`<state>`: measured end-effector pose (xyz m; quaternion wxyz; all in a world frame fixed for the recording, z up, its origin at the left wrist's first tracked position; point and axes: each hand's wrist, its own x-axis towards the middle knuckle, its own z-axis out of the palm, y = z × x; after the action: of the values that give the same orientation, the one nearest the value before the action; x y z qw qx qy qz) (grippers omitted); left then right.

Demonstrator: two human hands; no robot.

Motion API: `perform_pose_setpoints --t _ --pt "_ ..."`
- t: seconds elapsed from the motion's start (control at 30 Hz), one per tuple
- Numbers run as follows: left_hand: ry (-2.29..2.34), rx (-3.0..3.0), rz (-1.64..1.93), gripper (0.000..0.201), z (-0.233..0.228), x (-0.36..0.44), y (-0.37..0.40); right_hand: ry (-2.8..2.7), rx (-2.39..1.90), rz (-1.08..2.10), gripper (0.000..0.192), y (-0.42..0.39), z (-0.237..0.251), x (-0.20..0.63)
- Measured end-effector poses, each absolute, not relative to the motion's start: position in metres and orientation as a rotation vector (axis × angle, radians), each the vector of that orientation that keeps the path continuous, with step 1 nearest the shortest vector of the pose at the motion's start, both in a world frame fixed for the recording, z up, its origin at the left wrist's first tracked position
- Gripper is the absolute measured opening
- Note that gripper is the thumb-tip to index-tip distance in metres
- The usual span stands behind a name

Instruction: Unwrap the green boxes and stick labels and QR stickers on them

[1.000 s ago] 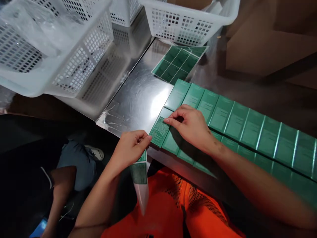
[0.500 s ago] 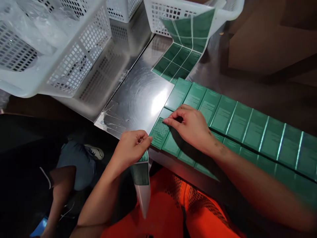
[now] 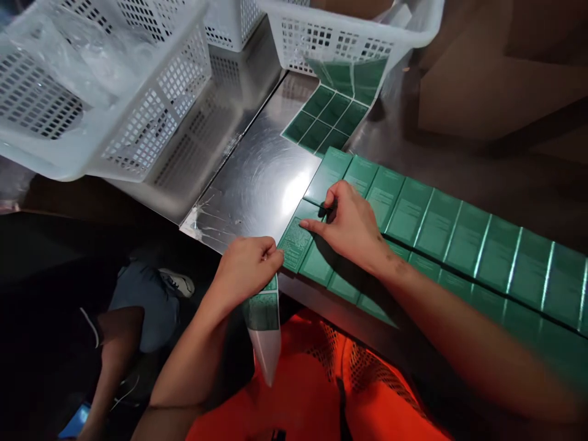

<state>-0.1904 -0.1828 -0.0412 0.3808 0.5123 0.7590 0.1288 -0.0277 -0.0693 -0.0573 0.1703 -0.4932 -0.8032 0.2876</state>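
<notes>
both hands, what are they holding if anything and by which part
The left hand pinches the green label strip by its upper end, the rest hanging below. The right hand, thumb and forefinger parted, holds nothing visible.

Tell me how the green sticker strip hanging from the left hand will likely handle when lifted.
The green sticker strip is probably floppy: it dangles below the left hand, and its white lower end narrows as though curling. It also looks thin as paper, so it is likely very light and may swing or bend easily.
</notes>
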Motion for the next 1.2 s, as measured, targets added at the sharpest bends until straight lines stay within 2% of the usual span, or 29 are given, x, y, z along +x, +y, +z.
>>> perform_pose_setpoints --t 0.07,0.23,0.37,0.47,0.53,0.63,0.77,0.9,1.0,1.2 --pt "1.955 1.320 0.322 0.038 -0.041 -0.192 -0.187 -2.276 -1.398 0.847 0.048 -0.066 -0.060 -0.028" --pt "2.094 1.277 0.434 0.046 -0.048 -0.197 -0.207 -2.278 -1.324 0.970 0.043 -0.064 -0.054 -0.024" --pt "2.465 1.010 0.844 0.048 -0.050 -0.193 -0.223 -2.202 -1.141 1.394 0.030 -0.105 -0.025 -0.009" --pt "2.543 0.785 1.261 0.048 -0.046 -0.185 -0.229 -2.152 -0.960 1.553 0.040 -0.153 -0.011 0.002" --pt "2.495 0.713 1.430 0.047 -0.042 -0.179 -0.231 -2.097 -0.957 1.524 0.038 -0.176 -0.014 0.006" --pt "2.394 0.780 1.482 0.049 -0.034 -0.171 -0.235 -1.932 -1.004 1.417 0.023 -0.187 -0.027 0.009" --pt "2.247 0.862 1.682 0.051 -0.021 -0.158 -0.239 -1.887 -0.895 1.007 0.013 -0.180 -0.030 0.012" --pt "2.138 0.790 1.917 0.050 -0.011 -0.143 -0.238 -1.990 -0.725 0.746 0.018 -0.182 -0.022 0.012" --pt "2.171 0.753 1.937 0.049 -0.006 -0.137 -0.238 -2.017 -0.645 0.784 0.027 -0.187 -0.019 0.010" --pt "2.295 0.881 1.816 0.049 -0.005 -0.136 -0.242 -2.015 -0.747 0.938 0.014 -0.192 -0.021 0.010"
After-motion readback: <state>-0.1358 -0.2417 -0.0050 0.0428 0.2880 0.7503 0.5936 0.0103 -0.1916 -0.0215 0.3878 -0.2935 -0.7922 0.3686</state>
